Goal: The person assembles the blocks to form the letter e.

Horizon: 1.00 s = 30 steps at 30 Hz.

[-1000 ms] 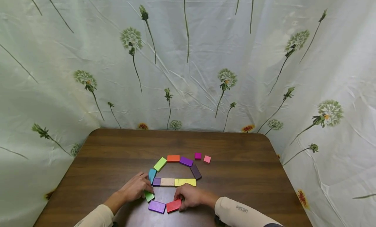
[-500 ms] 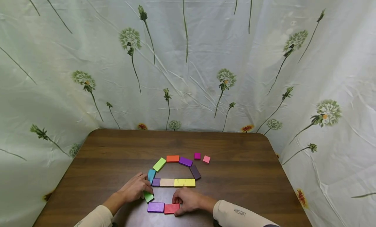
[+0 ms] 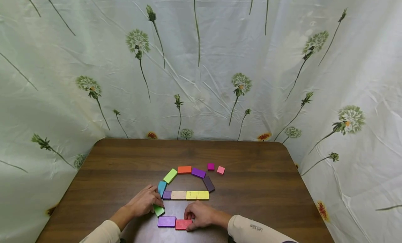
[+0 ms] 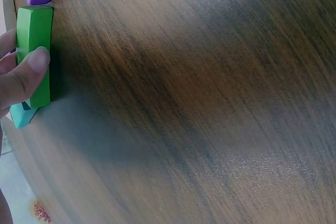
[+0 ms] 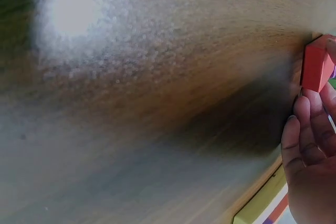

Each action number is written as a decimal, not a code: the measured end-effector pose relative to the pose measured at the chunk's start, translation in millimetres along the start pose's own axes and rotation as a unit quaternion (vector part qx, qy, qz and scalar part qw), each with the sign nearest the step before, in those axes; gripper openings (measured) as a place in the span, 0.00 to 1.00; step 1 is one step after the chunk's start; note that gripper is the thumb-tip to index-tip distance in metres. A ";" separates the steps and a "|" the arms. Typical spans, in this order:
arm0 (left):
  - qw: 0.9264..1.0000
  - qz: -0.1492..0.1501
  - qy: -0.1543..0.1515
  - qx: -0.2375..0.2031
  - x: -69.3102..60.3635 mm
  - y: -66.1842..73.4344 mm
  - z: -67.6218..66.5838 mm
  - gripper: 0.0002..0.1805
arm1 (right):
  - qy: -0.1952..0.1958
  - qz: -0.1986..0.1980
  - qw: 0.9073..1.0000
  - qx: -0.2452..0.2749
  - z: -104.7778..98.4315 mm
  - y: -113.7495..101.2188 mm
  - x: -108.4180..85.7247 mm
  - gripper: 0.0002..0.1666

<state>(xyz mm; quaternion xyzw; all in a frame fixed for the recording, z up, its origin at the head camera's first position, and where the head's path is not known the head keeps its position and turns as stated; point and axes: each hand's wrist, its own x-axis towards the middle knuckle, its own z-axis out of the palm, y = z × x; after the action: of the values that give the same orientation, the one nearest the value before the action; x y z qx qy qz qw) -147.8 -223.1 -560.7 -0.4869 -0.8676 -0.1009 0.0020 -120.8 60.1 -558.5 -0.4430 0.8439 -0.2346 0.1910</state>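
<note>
My left hand (image 3: 144, 201) pinches a green block (image 3: 159, 211) at the left of a ring of coloured blocks; in the left wrist view its thumb lies on the side of that block (image 4: 34, 27). My right hand (image 3: 202, 215) holds a red block (image 3: 181, 224) by its right end, with thumb and fingers around it in the right wrist view. The red block lies end to end with a lilac block (image 3: 166, 222). Above the green block is a teal block (image 3: 162, 188), partly covered by the left hand.
A row of a small purple block (image 3: 167, 195), a beige block (image 3: 178, 195) and a yellow block (image 3: 197, 195) crosses the middle. Lime (image 3: 170, 176), orange (image 3: 184, 170), violet (image 3: 198, 172) and dark purple (image 3: 208, 184) blocks arch above. Magenta (image 3: 211, 167) and pink (image 3: 221, 170) cubes lie beyond.
My right hand has turned the red block level and moved it left and nearer, against the lilac block, which has straightened. The left hand has stayed on the green block.
</note>
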 end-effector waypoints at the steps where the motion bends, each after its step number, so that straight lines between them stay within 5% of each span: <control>1: 1.000 0.000 0.000 0.000 0.1 0.0 -0.1 0.19 | 0.000 0.001 1.000 0.002 -0.1 -0.1 -0.4 0.12; 23: 1.000 -0.003 0.001 -0.005 0.0 0.5 1.4 0.18 | -0.005 0.014 0.997 0.079 0.6 6.7 -2.9 0.15; 30: 1.000 -0.015 -0.007 -0.009 0.9 2.1 -1.6 0.18 | 0.081 0.038 0.990 0.110 -29.4 27.3 -11.9 0.14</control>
<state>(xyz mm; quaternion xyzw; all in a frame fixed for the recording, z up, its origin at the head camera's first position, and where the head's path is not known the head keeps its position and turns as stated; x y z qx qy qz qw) -146.6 -221.6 -558.6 -0.4743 -0.8740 -0.1048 -0.0099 -148.0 90.3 -548.6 -0.3669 0.8417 -0.3536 0.1787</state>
